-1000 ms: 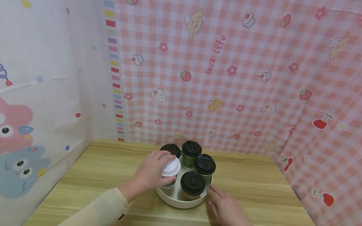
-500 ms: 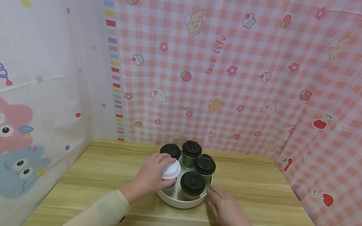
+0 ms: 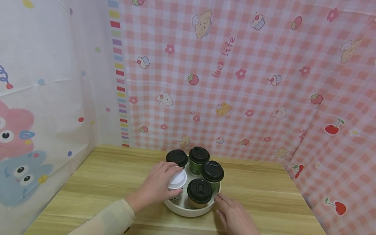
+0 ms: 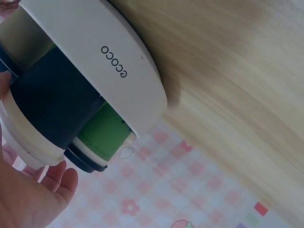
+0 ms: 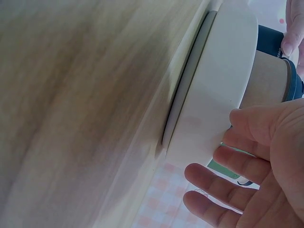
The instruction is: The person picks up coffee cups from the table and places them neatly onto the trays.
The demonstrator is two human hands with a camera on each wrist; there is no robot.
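My left hand (image 3: 157,184) grips a takeaway coffee cup by its white lid (image 3: 178,179), with fingers and thumb round the lid's edge. In the left wrist view this cup's dark blue body (image 4: 59,97) stands partly behind the wall of a round white tray (image 4: 109,47). My right hand (image 3: 235,212) touches the tray's right front rim, its fingers fairly straight. The right wrist view shows its thumb (image 5: 251,121) at the tray's rim. A black-lidded brown cup (image 3: 199,192) stands inside near the front, left of my right hand.
More black-lidded cups share the tray: a green one (image 3: 199,161) at the back, another (image 3: 212,173) on the right, and one (image 3: 177,157) at back left. The tray rests on a wood-grain table (image 3: 264,189). A pink checked cloth (image 3: 252,94) hangs behind.
My left hand and the white-lidded cup have shifted slightly toward me, uncovering more of the back-left black lid. The right hand and the other cups stay nearly still.
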